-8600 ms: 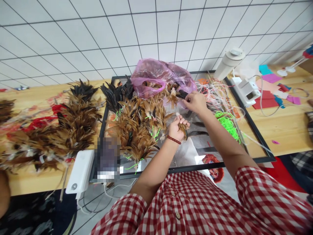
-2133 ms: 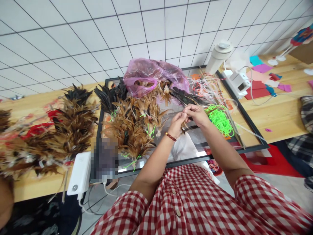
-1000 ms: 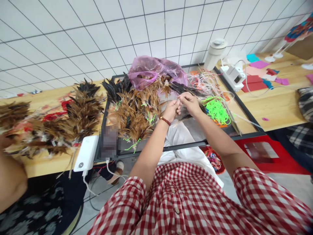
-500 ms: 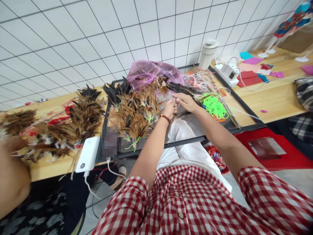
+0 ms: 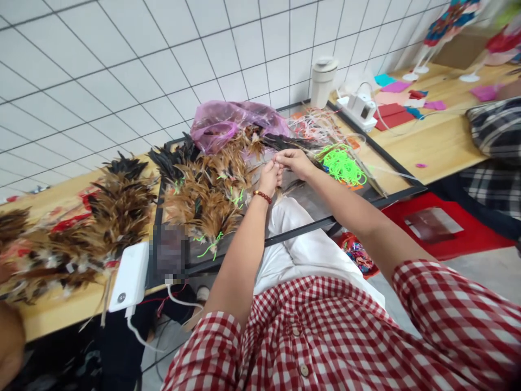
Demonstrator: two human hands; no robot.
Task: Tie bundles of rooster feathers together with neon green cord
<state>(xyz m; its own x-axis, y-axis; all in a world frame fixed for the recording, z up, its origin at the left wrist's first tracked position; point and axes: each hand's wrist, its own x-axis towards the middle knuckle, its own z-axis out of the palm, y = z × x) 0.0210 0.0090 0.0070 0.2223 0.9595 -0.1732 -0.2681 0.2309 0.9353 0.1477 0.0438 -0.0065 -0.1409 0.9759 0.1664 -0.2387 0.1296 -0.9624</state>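
My left hand (image 5: pixel 272 178), with a beaded bracelet at the wrist, is closed, its fingers curled together. My right hand (image 5: pixel 296 163) meets it in a pinch, thumb and fingertips touching the left fingertips. What lies between them is too small to make out. Both are above a dark-framed board (image 5: pixel 297 231). Just left of them lie bundles of brown feathers (image 5: pixel 220 209), some tied with bright green cord. Long black feathers (image 5: pixel 285 142) lie behind the hands. A heap of green cord (image 5: pixel 342 164) sits to the right.
A pink plastic bag (image 5: pixel 211 127) with feathers stands at the back, near a white tumbler (image 5: pixel 323 81) and a power strip (image 5: pixel 360 110). More feather bundles (image 5: pixel 122 203) and a white power bank (image 5: pixel 129 277) are on the left. Other people sit at both sides.
The whole view has shifted, so the table and hands appear further left. My hands stay pinched together. The neighbour's arm at the left edge shows less now.
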